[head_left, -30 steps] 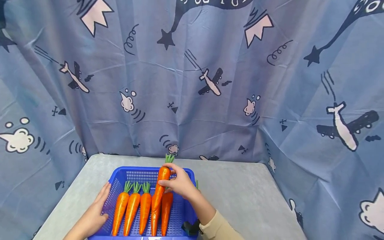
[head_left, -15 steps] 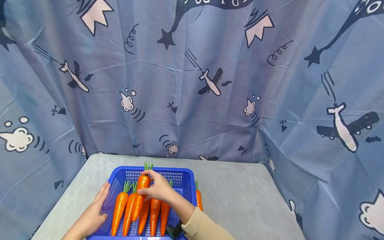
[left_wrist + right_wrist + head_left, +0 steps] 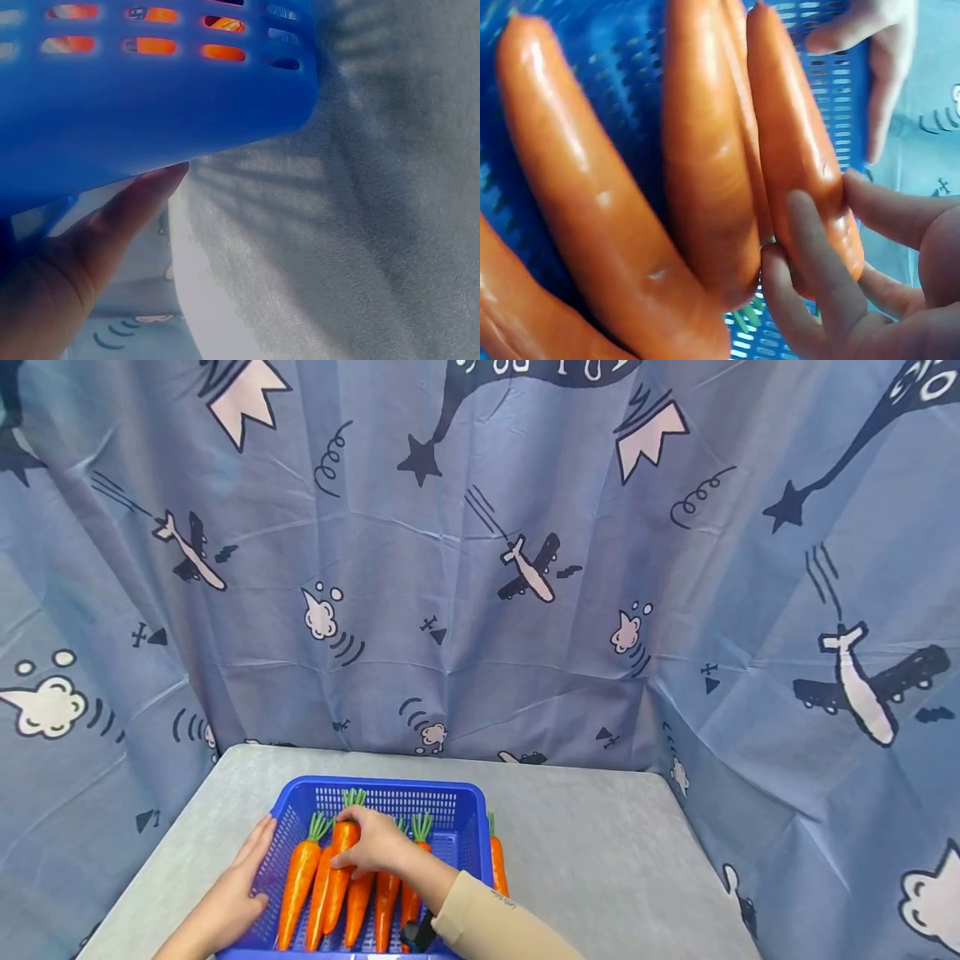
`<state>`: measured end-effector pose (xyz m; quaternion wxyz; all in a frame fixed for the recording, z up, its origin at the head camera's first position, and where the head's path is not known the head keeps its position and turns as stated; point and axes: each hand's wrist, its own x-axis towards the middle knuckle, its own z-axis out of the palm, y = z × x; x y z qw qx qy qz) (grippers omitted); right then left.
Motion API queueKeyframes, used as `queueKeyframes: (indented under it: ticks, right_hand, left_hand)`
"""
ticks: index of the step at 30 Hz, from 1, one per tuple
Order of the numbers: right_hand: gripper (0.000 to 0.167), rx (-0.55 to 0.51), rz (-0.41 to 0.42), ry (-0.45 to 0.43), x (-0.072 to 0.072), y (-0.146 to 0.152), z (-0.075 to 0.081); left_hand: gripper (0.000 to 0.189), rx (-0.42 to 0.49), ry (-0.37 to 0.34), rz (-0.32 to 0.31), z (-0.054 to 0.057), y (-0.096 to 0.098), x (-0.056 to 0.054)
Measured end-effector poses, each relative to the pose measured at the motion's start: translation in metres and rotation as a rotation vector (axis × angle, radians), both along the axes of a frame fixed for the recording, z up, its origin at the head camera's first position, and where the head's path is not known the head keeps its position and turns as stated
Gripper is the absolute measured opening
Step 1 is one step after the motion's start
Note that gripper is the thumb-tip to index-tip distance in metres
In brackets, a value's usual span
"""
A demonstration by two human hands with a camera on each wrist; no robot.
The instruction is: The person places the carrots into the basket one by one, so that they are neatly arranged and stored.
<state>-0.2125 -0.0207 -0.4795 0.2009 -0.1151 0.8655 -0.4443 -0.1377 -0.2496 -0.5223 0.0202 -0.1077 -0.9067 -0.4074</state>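
My right hand [image 3: 378, 843] grips an orange carrot [image 3: 339, 885] with a green top, near its thick end. That carrot lies low in the blue plastic basket [image 3: 478, 827], over or between its neighbours. In the right wrist view, fingertips are curled about the thick end of the held carrot [image 3: 795, 127]. Several other carrots [image 3: 298, 885] lie side by side in the basket, tops pointing away from me; my right hand and forearm partly cover some. My left hand [image 3: 228, 897] rests against the basket's left side, fingers straight. One finger [image 3: 124, 217] meets the basket wall in the left wrist view.
Another carrot [image 3: 498, 864] lies just outside the basket's right wall, partly hidden by it. The basket stands on a grey table [image 3: 600, 860]. A blue patterned curtain [image 3: 465, 635] hangs behind and at both sides.
My right hand has carried the carrot from the basket's right half leftward and lowered it among the others. The carrot outside the basket has come into clearer view. My left hand has stayed in place.
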Motion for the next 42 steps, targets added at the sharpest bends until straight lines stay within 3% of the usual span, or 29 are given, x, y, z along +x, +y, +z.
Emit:
queueKeyframes:
  ticks: [9, 15, 18, 25, 28, 34, 42]
  right_hand:
    - [0.059, 0.253, 0.054, 0.153, 0.002, -0.007, 0.0]
    - [0.059, 0.293, 0.063, 0.151, 0.003, -0.005, 0.005]
    - [0.056, 0.246, 0.065, 0.148, 0.003, 0.0, 0.009]
    - [0.046, -0.009, 0.046, 0.116, 0.0, 0.018, 0.026]
    - [0.049, -0.089, 0.029, 0.122, -0.001, 0.025, 0.033]
    - [0.063, -0.245, -0.027, 0.111, 0.001, 0.039, 0.047]
    - [0.062, -0.336, -0.073, 0.166, 0.0, 0.069, 0.046]
  left_hand:
    - [0.102, 0.001, -0.031, 0.009, -0.001, 0.001, 0.0]
    - [0.101, 0.002, -0.017, 0.0, -0.002, 0.0, 0.001]
    - [0.102, 0.0, -0.016, -0.001, -0.003, 0.0, 0.001]
    - [0.102, -0.01, -0.065, 0.002, 0.001, 0.0, -0.001]
    - [0.103, -0.017, -0.102, 0.0, 0.003, 0.0, -0.003]
    - [0.103, -0.003, -0.081, -0.005, -0.002, -0.003, -0.001]
    - [0.103, -0.008, -0.078, -0.011, -0.003, -0.001, -0.002]
